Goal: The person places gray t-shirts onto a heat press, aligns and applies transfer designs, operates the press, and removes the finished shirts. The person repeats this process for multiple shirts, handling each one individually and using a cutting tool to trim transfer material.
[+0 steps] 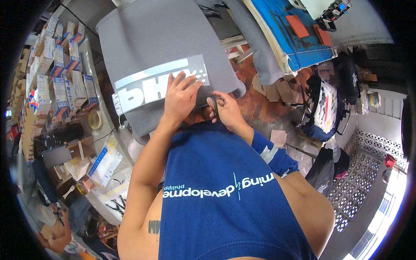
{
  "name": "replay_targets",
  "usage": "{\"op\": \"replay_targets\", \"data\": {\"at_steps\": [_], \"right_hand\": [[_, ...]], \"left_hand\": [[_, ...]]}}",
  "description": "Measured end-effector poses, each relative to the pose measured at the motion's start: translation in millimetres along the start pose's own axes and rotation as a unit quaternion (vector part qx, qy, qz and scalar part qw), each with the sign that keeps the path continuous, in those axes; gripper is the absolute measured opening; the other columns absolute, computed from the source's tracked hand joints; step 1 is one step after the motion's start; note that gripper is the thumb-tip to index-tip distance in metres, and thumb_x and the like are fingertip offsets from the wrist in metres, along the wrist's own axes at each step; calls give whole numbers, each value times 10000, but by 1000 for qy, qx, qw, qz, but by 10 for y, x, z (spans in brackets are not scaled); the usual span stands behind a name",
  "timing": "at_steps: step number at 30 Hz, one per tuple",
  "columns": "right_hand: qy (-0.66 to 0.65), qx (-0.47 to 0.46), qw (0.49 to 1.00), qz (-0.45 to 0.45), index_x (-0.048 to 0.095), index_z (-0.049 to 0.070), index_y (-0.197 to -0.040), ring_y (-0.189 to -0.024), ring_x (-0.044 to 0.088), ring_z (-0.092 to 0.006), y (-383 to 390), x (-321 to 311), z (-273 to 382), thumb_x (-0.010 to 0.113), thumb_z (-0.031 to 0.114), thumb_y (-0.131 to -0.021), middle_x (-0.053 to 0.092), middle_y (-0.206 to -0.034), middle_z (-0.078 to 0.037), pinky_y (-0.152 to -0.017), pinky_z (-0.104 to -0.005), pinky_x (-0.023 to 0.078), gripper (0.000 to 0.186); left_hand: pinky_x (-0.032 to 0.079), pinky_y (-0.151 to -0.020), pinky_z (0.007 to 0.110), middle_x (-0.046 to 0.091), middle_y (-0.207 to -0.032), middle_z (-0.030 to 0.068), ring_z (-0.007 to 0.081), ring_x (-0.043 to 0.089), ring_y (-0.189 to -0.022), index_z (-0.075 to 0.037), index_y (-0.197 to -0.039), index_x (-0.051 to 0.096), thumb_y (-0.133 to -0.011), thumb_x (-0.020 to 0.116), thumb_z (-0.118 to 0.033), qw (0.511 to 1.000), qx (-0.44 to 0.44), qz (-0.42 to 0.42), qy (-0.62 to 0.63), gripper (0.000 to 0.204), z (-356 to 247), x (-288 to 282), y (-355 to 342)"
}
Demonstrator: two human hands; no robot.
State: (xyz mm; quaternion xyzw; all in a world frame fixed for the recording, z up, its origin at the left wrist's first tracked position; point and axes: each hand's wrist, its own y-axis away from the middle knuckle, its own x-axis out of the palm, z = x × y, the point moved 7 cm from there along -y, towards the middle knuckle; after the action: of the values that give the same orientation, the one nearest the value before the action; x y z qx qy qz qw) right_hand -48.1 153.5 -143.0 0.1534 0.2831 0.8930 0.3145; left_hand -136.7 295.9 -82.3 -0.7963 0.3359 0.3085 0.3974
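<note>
A clear transfer film sheet [151, 100] with large white block letters and small white stars lies over the near part of a grey padded board [156, 34]. My left hand [180, 97] rests on its right half, fingers stretched and spread, holding nothing. Just to the right of the sheet's edge, my right hand [227, 112] is closed around a pair of dark scissors [215, 106]. Their tips point away from me, along the film's right edge. Fingers partly cover the handles, and whether the blades touch the film is unclear.
Stacked cartons [54, 82] and a tape roll [95, 119] occupy the left table. A blue-topped table [277, 26] with orange pieces stands at far right. Cardboard scraps [273, 92] litter the floor near a loaded chair [325, 106]. Another person [58, 236] is at lower left.
</note>
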Motion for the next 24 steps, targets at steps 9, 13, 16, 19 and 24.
{"op": "replay_targets", "data": {"at_steps": [9,13,16,19,24], "right_hand": [[24,1,1000,2,532,34,-1351,-621,595,-98,-169,8,70,734,301,-944,632,-810,-20,-471,-255,498,527],[-20,-8,1000,9,528,35,-1355,-624,600,-105,-158,-1,48,734,285,-945,626,-823,-35,-474,-251,499,523],[-44,-17,999,-1,519,37,-1366,-628,605,-110,-137,-53,98,729,272,-949,622,-832,-44,-477,-250,500,522],[-37,-35,999,-16,499,47,-1390,-640,612,-115,-93,-138,212,728,252,-951,612,-828,-43,-493,-256,510,535],[-24,-29,999,-9,500,51,-1389,-633,614,-109,-23,-189,265,738,238,-943,605,-822,-33,-496,-255,515,539]], "left_hand": [[371,-1091,620,685,-1158,73,365,593,-1187,-157,-1091,746,-846,700,-114,1000,8,-8,23,253,-70,-72,37],[328,-1113,626,645,-1182,117,351,570,-1160,-82,-1141,714,-885,700,-275,995,-87,-16,-34,321,12,-146,100],[300,-1125,621,622,-1207,155,348,548,-1173,-39,-1161,695,-919,664,-369,965,-173,-40,-194,411,217,-351,140],[293,-1126,623,613,-1233,185,366,527,-1224,-24,-1175,674,-955,616,-337,979,-151,34,-135,387,566,-446,62],[276,-1141,642,588,-1249,184,370,489,-1288,-73,-1250,655,-931,649,-327,984,-146,-2,-101,408,999,-574,100]]}}
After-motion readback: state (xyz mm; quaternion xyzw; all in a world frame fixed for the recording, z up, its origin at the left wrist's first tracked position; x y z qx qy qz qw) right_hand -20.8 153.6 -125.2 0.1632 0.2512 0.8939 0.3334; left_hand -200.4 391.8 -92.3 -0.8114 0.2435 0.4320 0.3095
